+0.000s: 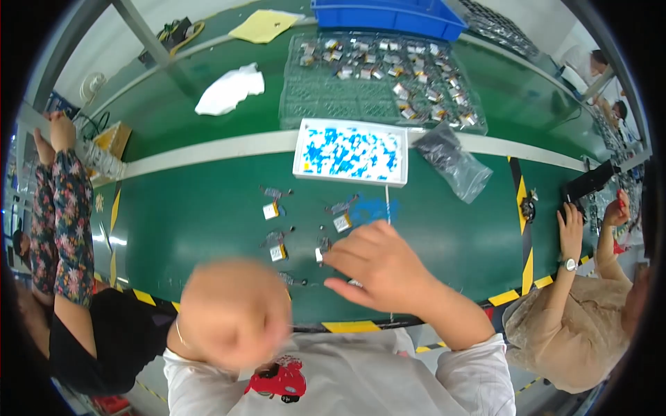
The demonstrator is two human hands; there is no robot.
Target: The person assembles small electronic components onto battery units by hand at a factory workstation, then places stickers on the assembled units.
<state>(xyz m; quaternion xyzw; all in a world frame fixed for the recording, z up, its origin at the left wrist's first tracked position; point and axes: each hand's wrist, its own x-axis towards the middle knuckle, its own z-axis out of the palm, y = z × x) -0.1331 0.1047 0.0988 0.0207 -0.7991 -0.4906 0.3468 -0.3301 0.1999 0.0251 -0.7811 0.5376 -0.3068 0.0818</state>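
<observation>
My left hand [236,315] is a large, blurred shape close to the camera, its fingers too smeared to make out. Over the green bench my right hand [381,267] has its thumb spread away from its fingers, with no grip on anything visible. Its fingertips are beside a small circuit board with a white-labelled battery [320,255], partly covered. Similar battery-and-board assemblies lie nearby: one at the upper left [270,209], one below it [277,252], and one just above my right hand [341,221]. A dark wired piece [293,279] lies between my hands.
A white box [300,165] of blue and white pieces stands ahead, beside a clear plastic bag [458,166]. Behind is a clear tray [305,111] of assemblies and a blue bin [388,15]. Co-workers' arms [73,222] are at left and another person's hand [570,232] at right.
</observation>
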